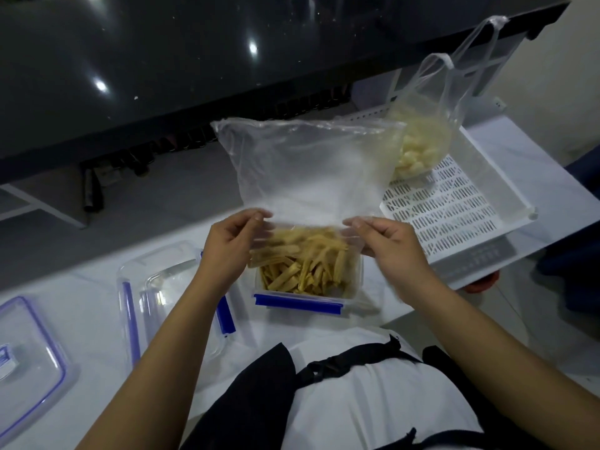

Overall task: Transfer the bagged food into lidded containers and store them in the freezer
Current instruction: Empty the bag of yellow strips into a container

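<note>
Our left hand [235, 240] pinches the left side of a clear plastic bag [308, 170] between thumb and curled fingers, and our right hand [394, 243] pinches the right side the same way, so both hands hold the bag upside down with its mouth over the container. Largest first: we stand at a white table [97, 297] with a dark glossy counter [162, 60] behind it. At the right on the table sits a white perforated tray [454, 209], and in its far corner stands a second, handled plastic bag [422, 138] holding pale round food pieces, its handles upright, one looped at the counter edge. The bag we hold looks empty in its raised part, with yellow strips of food [302, 264] at its mouth and down in the clear container [354, 280] beneath, which sits on the table just in front of us, blue latch [297, 303] facing us. Left of it, partly under our left forearm, stands another clear container [156, 284] with blue clips, apparently empty. At the far left edge lies a clear lid [32, 352] with a blue seal, flat on the table. We wear a white top with a black strap and buckle [328, 367] across the front.
</note>
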Demonstrator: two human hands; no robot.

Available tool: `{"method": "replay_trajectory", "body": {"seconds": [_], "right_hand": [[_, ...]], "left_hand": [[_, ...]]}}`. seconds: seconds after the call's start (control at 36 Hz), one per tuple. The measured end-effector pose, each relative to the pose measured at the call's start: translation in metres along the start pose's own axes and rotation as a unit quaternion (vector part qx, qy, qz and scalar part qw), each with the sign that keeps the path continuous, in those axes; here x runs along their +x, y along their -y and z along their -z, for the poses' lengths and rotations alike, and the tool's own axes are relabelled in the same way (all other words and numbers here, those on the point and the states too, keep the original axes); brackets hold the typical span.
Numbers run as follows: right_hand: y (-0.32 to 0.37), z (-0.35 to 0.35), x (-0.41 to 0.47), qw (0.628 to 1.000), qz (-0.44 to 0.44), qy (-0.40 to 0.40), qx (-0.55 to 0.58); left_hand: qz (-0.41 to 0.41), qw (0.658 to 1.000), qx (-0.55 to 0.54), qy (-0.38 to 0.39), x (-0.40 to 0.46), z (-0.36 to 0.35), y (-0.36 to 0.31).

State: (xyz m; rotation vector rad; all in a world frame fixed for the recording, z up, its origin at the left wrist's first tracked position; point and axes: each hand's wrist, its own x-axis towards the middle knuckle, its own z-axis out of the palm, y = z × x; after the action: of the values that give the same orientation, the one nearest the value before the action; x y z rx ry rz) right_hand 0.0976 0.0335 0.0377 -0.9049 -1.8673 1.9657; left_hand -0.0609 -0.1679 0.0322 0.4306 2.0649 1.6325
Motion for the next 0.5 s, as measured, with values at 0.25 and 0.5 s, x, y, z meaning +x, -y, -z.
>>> {"method": "replay_trajectory", "body": {"seconds": [0.25,0.5], "right_hand": [[0.007,0.002,-0.006,1.0,-0.008,-0.002,-0.009],[0.028,-0.001,-0.007,1.0,-0.02,0.011,-0.007]], "left_hand": [[-0.011,0.999,0.032,-0.004,-0.008,-0.001,0.002],[-0.034,0.999,0.014,0.003,-0.007,-0.001,-0.015]]}}
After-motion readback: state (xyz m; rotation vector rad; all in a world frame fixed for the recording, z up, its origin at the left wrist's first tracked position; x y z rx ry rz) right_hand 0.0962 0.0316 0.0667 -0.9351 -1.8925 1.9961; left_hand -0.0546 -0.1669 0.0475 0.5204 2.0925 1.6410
